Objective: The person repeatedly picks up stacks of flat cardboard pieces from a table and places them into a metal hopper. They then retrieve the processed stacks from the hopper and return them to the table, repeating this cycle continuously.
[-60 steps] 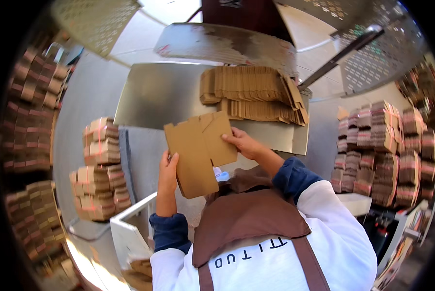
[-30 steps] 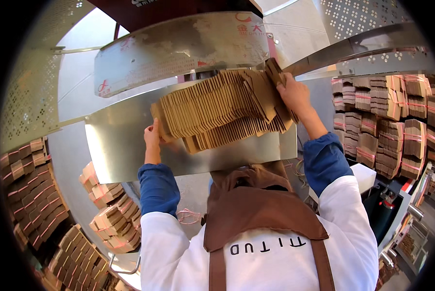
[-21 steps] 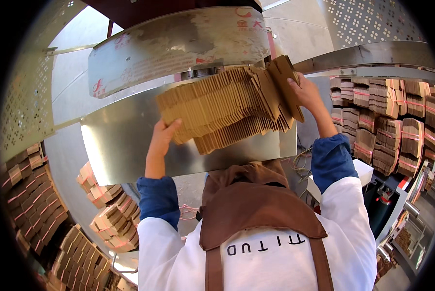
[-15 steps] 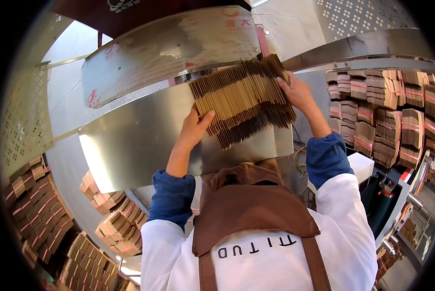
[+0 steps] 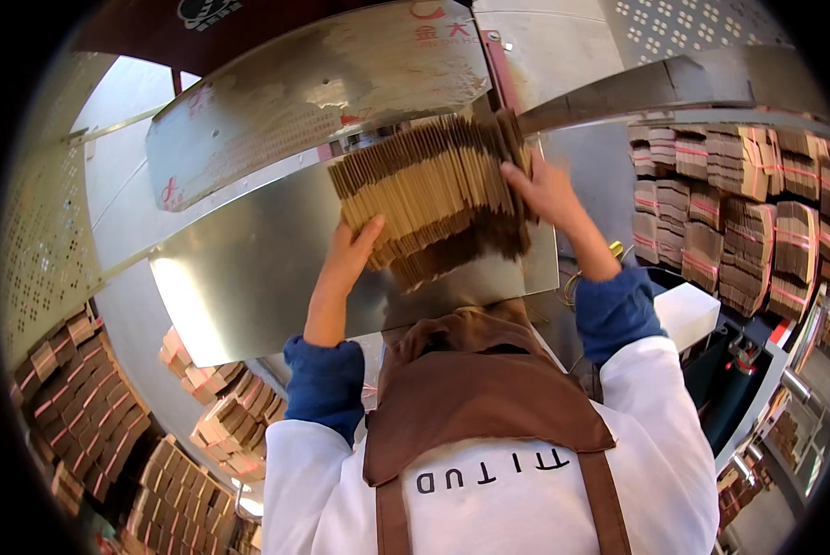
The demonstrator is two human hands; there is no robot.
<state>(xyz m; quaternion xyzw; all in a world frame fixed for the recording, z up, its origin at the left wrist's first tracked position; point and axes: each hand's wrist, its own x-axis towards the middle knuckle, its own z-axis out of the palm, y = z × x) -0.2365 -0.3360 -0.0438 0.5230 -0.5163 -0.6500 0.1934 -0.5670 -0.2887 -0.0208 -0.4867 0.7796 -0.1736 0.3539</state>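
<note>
A long stack of thin folded brown cardboard pieces [image 5: 429,190] stands on edge over a shiny metal table [image 5: 258,273], fanned slightly along its lower side. My left hand [image 5: 348,250] grips the stack's left end, thumb laid over the near face and the other fingers hidden behind. At the right end my right hand [image 5: 546,192] presses the outermost pieces inward, its thumb on top; its edge is a little blurred. Whether the stack's underside touches the metal cannot be made out.
A metal guard plate [image 5: 313,102] of a machine rises just beyond the stack. Banded brown bundles are piled at right [image 5: 738,213], at lower left [image 5: 82,398] and beside the table [image 5: 234,416]. A white box [image 5: 688,314] sits near my right elbow.
Both hands have shifted left with the stack between them. The pieces look pressed slightly closer and more upright, and the right end has come down from the metal rail.
</note>
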